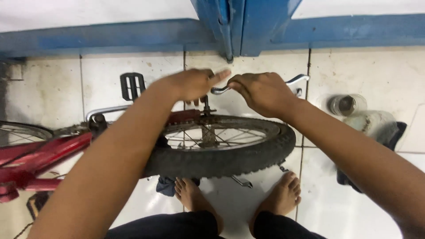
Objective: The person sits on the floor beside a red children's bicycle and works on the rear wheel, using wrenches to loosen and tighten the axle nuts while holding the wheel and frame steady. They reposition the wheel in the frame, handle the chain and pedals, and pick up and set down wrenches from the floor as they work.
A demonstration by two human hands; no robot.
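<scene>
A red bicycle frame [40, 152] lies on its side on the white tiled floor, its black-tyred wheel [248, 155] in front of my bare feet. My right hand [263, 93] grips a silver wrench [296, 80] just above the wheel's hub axle [207, 128]. My left hand [190, 84] is blurred beside it, fingers curled over the top of the axle near the wrench's end; what it holds I cannot make out. A black pedal [132, 85] sticks up left of the hands.
A blue-painted wall base and door post [239, 26] run along the far side. Two clear jars [347, 104] stand at the right, beside a dark sandal [394, 132]. A small tool [241, 181] lies under the tyre, and a blue rag [166, 186] lies by my left foot.
</scene>
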